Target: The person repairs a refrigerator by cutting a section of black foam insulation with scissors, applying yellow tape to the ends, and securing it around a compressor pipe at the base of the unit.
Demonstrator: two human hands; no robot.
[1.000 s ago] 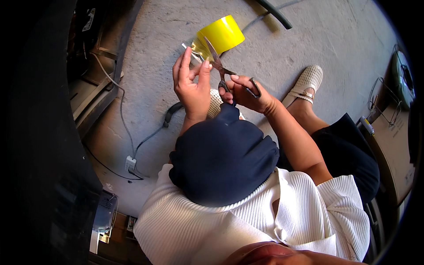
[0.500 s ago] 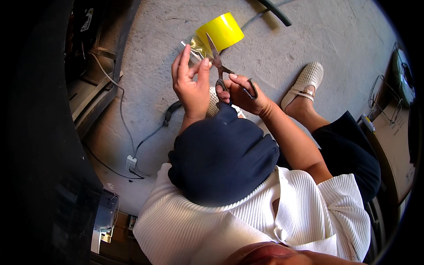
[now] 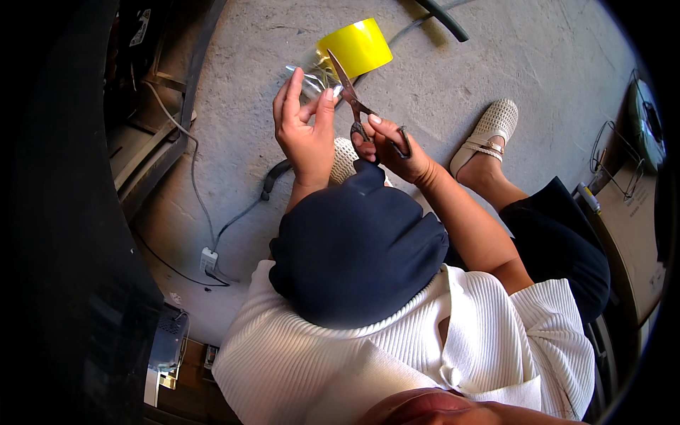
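Beyond my hands is a wide roll of yellow tape (image 3: 363,49). A crumpled, clear strip of tape (image 3: 309,83) lies at its lower left, against the fingers of my left hand (image 3: 304,134). My left thumb and fingers are curved toward each other around this strip. Whether the strip still joins the roll, I cannot tell. My right hand (image 3: 398,150) grips dark metal scissors (image 3: 347,81) by their loop handles. Their blades point up and left, across the near side of the roll, close to the strip and my left thumb.
A dark piece of cloth (image 3: 358,248) covers my lap. A grey cable with a white power socket (image 3: 208,260) runs along the concrete floor at left, beside a dark metal frame (image 3: 188,106). A black hose (image 3: 443,20) lies at the top; a cardboard box (image 3: 630,234) stands right.
My left hand has shifted slightly up and left with the strip, which shows more clearly. The scissors have tilted a little further left at the tip.
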